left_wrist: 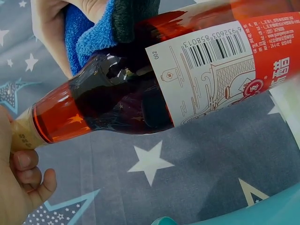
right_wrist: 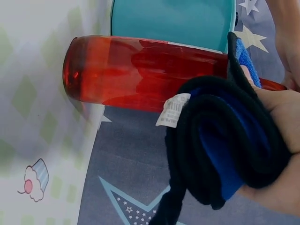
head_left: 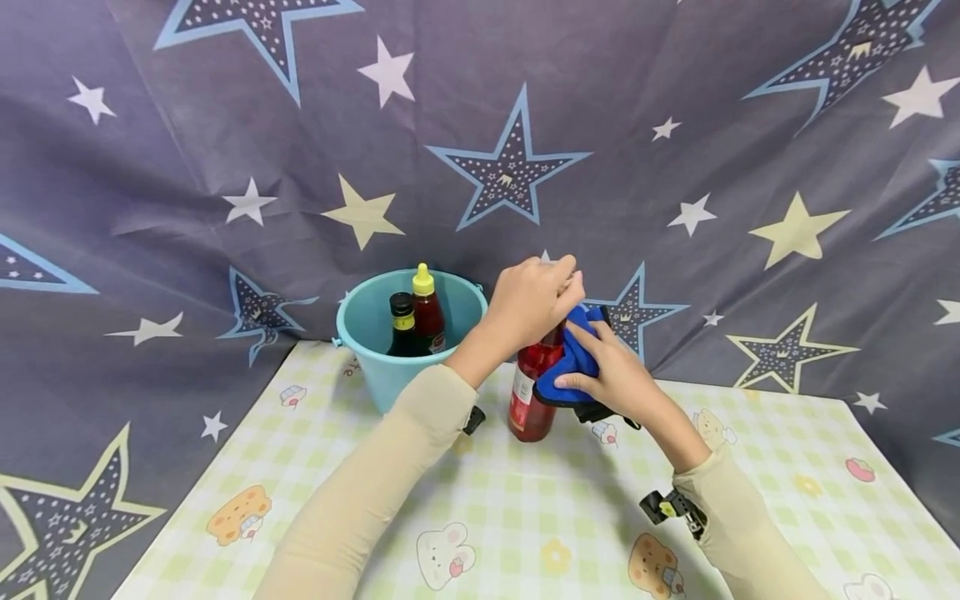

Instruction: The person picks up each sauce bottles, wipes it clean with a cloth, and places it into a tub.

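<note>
A glass vinegar bottle (head_left: 531, 417) with red liquid stands about upright over the table; I cannot tell whether its base touches the cloth. My left hand (head_left: 528, 296) grips it by the cap, as the left wrist view shows, with fingers curled round the pale cap (left_wrist: 24, 134). The label (left_wrist: 201, 70) carries a barcode and Chinese print. In my right hand (head_left: 622, 379) is a folded blue towel (head_left: 572, 375) with black edging, pressed against the bottle's upper side. Its rolled layers (right_wrist: 225, 140) and white tag (right_wrist: 173, 111) show in the right wrist view.
Left of the bottle stands a light-blue bucket (head_left: 378, 379). Inside are a dark bottle with a black cap (head_left: 402, 305) and a red sauce bottle with a yellow tip (head_left: 426, 310). A checked tablecloth (head_left: 525, 517) covers the table; a starry curtain (head_left: 637, 67) hangs behind.
</note>
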A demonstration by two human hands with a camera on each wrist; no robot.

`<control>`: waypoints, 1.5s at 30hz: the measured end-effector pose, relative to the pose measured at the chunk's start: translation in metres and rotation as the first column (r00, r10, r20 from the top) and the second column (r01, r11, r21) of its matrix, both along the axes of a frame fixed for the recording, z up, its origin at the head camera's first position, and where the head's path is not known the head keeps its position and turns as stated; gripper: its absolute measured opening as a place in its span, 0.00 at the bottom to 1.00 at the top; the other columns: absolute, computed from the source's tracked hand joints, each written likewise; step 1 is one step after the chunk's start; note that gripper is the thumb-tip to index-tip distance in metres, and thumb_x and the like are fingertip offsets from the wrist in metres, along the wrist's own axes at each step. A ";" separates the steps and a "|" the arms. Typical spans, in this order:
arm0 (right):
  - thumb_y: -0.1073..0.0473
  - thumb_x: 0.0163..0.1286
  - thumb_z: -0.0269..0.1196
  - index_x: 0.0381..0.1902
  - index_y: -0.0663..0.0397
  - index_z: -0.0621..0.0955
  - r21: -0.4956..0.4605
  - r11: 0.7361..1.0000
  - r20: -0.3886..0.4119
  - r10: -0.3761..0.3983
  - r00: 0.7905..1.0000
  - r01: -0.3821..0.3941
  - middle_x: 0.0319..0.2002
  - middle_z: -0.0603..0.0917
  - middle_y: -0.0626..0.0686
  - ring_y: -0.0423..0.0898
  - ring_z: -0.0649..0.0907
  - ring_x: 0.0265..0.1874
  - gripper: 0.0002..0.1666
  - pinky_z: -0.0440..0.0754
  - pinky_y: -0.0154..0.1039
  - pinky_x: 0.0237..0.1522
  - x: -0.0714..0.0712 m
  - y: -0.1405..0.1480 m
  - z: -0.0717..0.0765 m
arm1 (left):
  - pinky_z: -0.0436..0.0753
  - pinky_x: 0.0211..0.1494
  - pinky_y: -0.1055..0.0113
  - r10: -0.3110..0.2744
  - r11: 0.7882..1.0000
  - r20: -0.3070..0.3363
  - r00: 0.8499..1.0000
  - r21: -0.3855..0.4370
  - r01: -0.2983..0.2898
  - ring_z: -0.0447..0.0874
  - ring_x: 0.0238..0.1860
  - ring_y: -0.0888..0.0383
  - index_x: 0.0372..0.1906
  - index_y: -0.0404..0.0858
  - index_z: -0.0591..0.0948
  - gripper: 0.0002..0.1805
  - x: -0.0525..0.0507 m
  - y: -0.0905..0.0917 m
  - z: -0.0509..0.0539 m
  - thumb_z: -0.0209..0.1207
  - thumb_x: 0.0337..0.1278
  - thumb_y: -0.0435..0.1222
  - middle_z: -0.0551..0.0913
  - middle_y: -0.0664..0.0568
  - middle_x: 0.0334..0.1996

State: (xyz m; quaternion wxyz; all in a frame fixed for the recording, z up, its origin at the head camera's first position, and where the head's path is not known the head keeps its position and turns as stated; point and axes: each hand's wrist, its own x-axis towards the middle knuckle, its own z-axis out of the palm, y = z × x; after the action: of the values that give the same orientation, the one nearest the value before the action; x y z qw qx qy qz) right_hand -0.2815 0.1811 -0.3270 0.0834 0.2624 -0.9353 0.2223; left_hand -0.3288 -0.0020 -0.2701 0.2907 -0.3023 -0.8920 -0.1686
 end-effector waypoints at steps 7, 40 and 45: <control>0.49 0.66 0.71 0.77 0.63 0.64 0.006 0.999 0.035 -0.034 0.999 0.034 0.66 0.68 0.73 0.67 0.78 0.57 0.49 0.79 0.63 0.57 0.005 0.001 -0.005 | 0.75 0.25 0.68 -0.011 1.000 0.016 1.000 -0.002 0.011 0.73 0.24 0.56 0.36 0.43 0.75 0.14 0.002 0.002 -0.001 0.46 0.77 0.46 0.73 0.55 0.16; 0.44 0.67 0.70 0.82 0.52 0.55 -0.067 0.996 0.123 -0.044 0.991 0.053 0.73 0.59 0.75 0.74 0.72 0.67 0.55 0.75 0.67 0.63 0.006 0.004 -0.025 | 0.74 0.23 0.68 0.004 1.000 -0.030 1.000 0.012 -0.004 0.72 0.22 0.56 0.34 0.42 0.75 0.14 0.001 -0.001 0.001 0.47 0.76 0.44 0.72 0.53 0.15; 0.45 0.66 0.71 0.80 0.59 0.57 -0.065 0.996 0.148 -0.048 0.988 0.058 0.72 0.61 0.76 0.72 0.75 0.64 0.55 0.76 0.65 0.62 0.007 0.004 -0.038 | 0.71 0.22 0.68 -0.004 1.000 -0.028 1.000 0.014 0.004 0.70 0.21 0.56 0.33 0.42 0.74 0.15 0.000 0.000 -0.001 0.47 0.76 0.44 0.71 0.54 0.15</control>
State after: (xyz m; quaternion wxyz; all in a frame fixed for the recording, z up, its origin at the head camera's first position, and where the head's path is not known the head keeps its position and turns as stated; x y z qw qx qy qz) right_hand -0.2749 0.1850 -0.3650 0.0293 0.2175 -0.9373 0.2707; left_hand -0.3284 -0.0016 -0.2707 0.3048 -0.3043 -0.8861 -0.1712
